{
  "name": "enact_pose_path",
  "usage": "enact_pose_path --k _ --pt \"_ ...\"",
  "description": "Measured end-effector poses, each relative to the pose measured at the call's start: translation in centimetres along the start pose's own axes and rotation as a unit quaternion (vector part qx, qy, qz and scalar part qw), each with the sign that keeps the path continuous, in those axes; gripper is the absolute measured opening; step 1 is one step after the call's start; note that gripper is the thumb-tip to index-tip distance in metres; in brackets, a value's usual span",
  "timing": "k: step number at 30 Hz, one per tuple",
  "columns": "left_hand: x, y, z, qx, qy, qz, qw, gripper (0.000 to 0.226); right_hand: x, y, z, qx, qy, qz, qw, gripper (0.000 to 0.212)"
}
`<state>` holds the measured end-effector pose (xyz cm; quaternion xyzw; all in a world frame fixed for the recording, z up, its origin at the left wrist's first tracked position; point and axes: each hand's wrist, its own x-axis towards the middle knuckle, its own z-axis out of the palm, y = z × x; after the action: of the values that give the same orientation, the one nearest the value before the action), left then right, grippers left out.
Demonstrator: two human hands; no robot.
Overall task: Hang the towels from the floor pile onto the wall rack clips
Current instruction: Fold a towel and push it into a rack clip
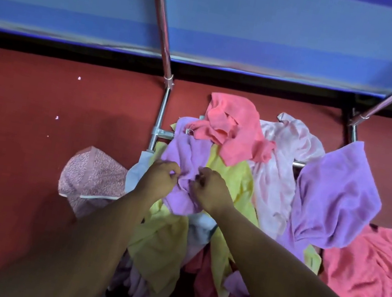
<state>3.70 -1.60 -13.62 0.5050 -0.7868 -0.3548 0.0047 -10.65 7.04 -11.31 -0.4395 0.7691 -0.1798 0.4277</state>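
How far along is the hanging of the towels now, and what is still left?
Done: no towel shows as clipped. Only the rack's metal poles are in view, and no clips.
In hand: the left hand and right hand both pinch a lilac towel lying on the others.
Left: nearly everything, including the yellow towel, the coral towel, the pale pink towel and a second lilac towel.

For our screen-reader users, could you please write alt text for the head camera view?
The left hand and right hand pinch a lilac towel atop a colourful towel pile lying over a metal rack frame on a red floor.
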Motion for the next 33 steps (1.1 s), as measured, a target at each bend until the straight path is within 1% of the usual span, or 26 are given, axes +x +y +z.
enact_pose_path --k 2,4,5,8,11,13,15,16,19,22,23,25,27,29,31,32,33 --pt "0.5 -0.1 -0.6 -0.01 0.004 0.005 1.0 0.019 0.4 0.3 0.1 0.056 0.028 0.023 0.998 0.008" --pt "0.8 0.6 -1.5 -0.032 -0.012 -0.006 0.999 0.028 0.7 0.1 -0.4 0.079 0.036 0.014 0.996 0.021" --pt "0.8 1.1 -1.9 -0.046 -0.021 -0.015 0.999 0.032 0.6 -0.3 -0.8 0.09 0.03 0.002 0.995 0.022" --pt "0.8 2.8 -2.7 -0.079 -0.013 -0.048 0.996 0.03 0.3 -1.8 -2.3 0.142 0.025 -0.012 0.99 0.018" --pt "0.4 5.1 -4.3 -0.177 0.013 -0.064 0.982 0.032 -0.2 -3.5 -4.4 0.229 0.062 0.009 0.971 0.015" --pt "-0.5 7.6 -6.0 -0.251 0.041 -0.057 0.965 0.025 -0.9 -5.1 -6.3 0.274 0.078 0.003 0.959 0.014" --pt "-1.9 10.8 -8.3 -0.33 0.041 -0.021 0.943 0.011 -2.2 -7.1 -8.7 0.288 0.093 -0.021 0.953 0.014" --pt "-2.6 12.4 -9.5 -0.343 0.032 0.009 0.939 0.009 -3.1 -8.4 -10.1 0.296 0.102 -0.04 0.949 0.014" --pt "-4.2 16.1 -13.4 -0.319 0.042 0.096 0.942 0.017 -6.0 -11.7 -14.0 0.298 0.142 -0.088 0.94 0.016" --pt "-6.4 19.3 -17.4 -0.297 0.083 0.162 0.937 0.004 -10.1 -14.9 -17.8 0.266 0.19 -0.124 0.937 0.016" --pt "-7.4 20.3 -18.7 -0.284 0.098 0.177 0.937 0.003 -11.6 -15.7 -18.9 0.25 0.203 -0.138 0.937 0.016" --pt "-9.4 22.1 -20.8 -0.264 0.128 0.206 0.934 0.007 -14.5 -17.2 -20.6 0.221 0.223 -0.162 0.936 0.017" --pt "-11.8 23.7 -22.7 -0.255 0.152 0.238 0.925 0.009 -17.1 -18.7 -21.8 0.221 0.226 -0.19 0.93 0.018" --pt "-13.7 24.7 -23.8 -0.27 0.166 0.266 0.91 0.01 -19.5 -20.1 -22.5 0.213 0.229 -0.206 0.927 0.016" --pt "-15.3 25.4 -24.1 -0.29 0.162 0.281 0.9 0.01 -21.5 -20.4 -22.6 0.249 0.201 -0.222 0.921 0.009" --pt "-15.9 25.6 -24.2 -0.292 0.152 0.287 0.9 0.01 -22.4 -20.0 -22.4 0.276 0.173 -0.236 0.916 0.016" --pt "-16.4 25.6 -24.4 -0.287 0.134 0.294 0.902 0.011 -23.2 -19.5 -22.2 0.295 0.141 -0.25 0.912 0.027"
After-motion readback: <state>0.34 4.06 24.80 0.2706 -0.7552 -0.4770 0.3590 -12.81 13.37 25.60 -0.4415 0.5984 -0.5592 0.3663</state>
